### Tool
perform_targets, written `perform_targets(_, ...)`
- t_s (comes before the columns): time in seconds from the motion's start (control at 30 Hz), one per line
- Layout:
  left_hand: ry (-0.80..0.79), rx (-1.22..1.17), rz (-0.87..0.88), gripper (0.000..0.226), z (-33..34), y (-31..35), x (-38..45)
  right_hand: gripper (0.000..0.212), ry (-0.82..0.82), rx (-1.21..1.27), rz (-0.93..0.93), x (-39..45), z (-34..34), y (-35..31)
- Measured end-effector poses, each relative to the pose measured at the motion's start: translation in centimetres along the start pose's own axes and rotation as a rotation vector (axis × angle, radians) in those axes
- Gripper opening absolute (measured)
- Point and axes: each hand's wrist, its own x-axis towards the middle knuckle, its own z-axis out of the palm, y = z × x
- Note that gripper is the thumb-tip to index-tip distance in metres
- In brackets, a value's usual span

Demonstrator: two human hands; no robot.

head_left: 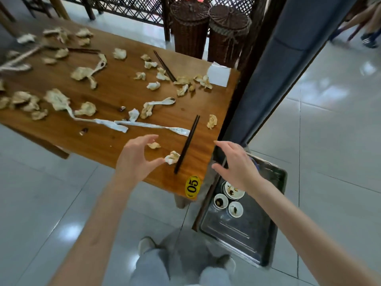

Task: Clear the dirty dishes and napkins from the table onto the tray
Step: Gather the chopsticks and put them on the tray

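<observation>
We have three dirty sauce dishes (227,200) on the tray (243,234) beside the counter (115,141); crumpled napkins (172,157), chopsticks (186,144) (and a spoon (165,102)) remain there. Both hands, left (137,156) and right (237,164), spread open, hold nothing.

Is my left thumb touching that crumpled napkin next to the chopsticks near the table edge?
Touching. In the head view, the left hand's thumb tip meets the crumpled napkin beside the chopsticks, with no gap visible.
</observation>
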Motion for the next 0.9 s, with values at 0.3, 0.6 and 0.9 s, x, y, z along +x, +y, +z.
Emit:
perform_targets(0.3,-0.113,-0.003,-0.007,0.061,-4.6,-7.7,4.7,0.058,0.003,0.030,0.127,5.6,5.2,-7.3)
perform_targets(0.6,-0.146,-0.037,0.057,0.054,-1.9,-9.5,13.2,0.053,-0.056,-0.024,0.209,11.7,8.1,-5.4)
perform_targets(0.9,-0.188,-0.002,0.022,0.050,1.4,-12.9,17.1,0.029,-0.087,-0.163,0.374,16.2,11.9,-3.3)
